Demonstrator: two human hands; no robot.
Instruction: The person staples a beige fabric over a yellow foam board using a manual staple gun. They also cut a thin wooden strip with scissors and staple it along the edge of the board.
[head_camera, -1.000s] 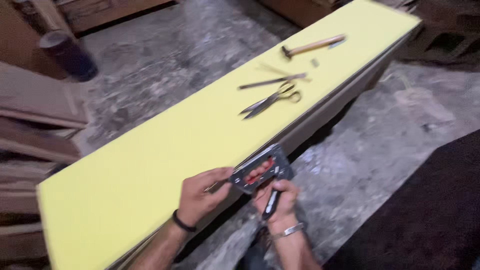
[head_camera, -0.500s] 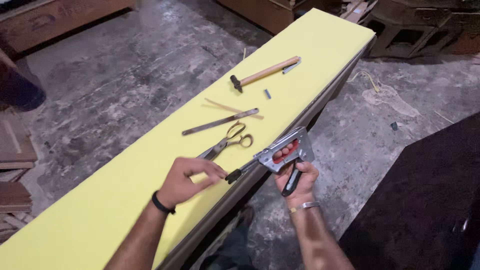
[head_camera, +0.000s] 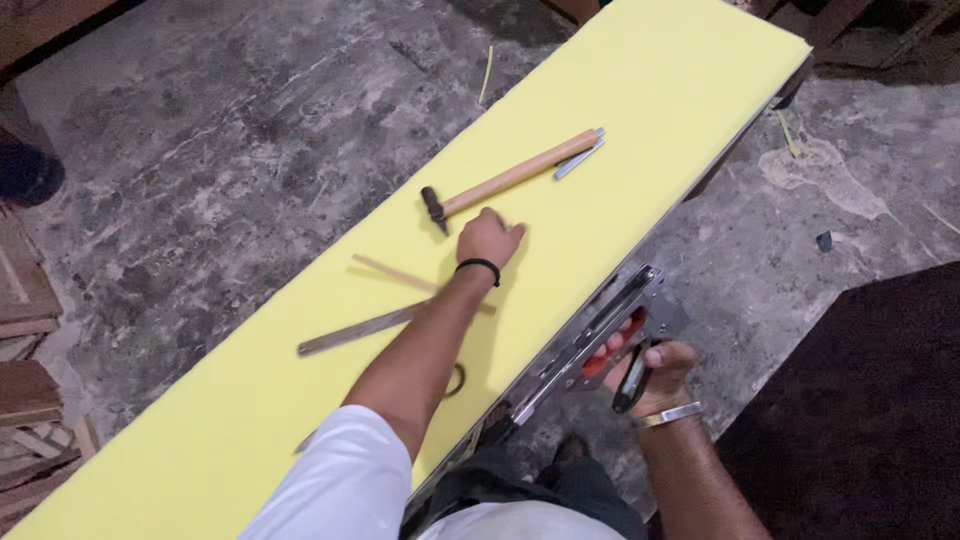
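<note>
moved: since half a second back the left hand (head_camera: 489, 238) had left the spot by the scissors and stretched way up the foam toward the hammer (head_camera: 510, 180); the staple gun (head_camera: 597, 340) had swung from level to slanting along the board edge.
right hand: nearest to the camera, the right hand (head_camera: 655, 372) was wrapped tight around the staple gun's handle, metal bracelet on the wrist, fingers fully closed on it.
staple gun: silver body with red inside, nose pointing down-left, lying right against the near edge of the yellow foam board (head_camera: 650, 110), out over the floor side.
scissors: mostly hidden under the left forearm, only a bit of handle loop (head_camera: 458, 380) showed.
sticks: a dark flat strip (head_camera: 355, 331) and a thin pale stick (head_camera: 385, 271) lay on the foam, partly under the arm.
left hand: loosely curled into a fist, knuckles down on the foam, holding nothing, just beside the hammer head, black band on the wrist.
hammer: wooden handle, dark head, lying diagonally on the foam with a small grey metal piece (head_camera: 578, 160) touching the handle's far end.
floor: mottled grey concrete (head_camera: 220, 130) all around.
</note>
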